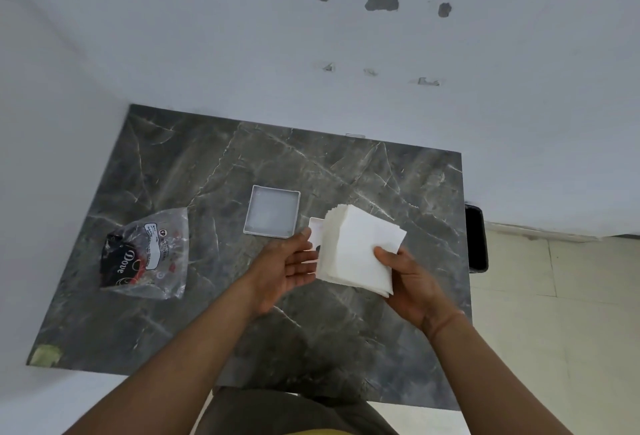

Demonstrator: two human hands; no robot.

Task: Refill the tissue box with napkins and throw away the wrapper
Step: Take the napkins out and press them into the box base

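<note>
A thick stack of white napkins [356, 247] is held over the middle of the dark marble table [214, 171]. My right hand [412, 278] grips the stack's near right corner, thumb on top. My left hand [287, 268] is open, palm up, its fingertips at the stack's left edge. Behind my left hand lies a square white tissue box part [272, 211], flat and open side up. Another white box part [316, 230] peeks out between my left fingers and the stack, mostly hidden. The clear plastic wrapper [149, 254] with black print lies crumpled at the table's left.
The table stands against a white wall at the back and left. A black object [476, 237] stands on the floor just past the table's right edge. A scrap of green tape [45, 354] sticks to the near left corner. Pale floor tiles lie to the right.
</note>
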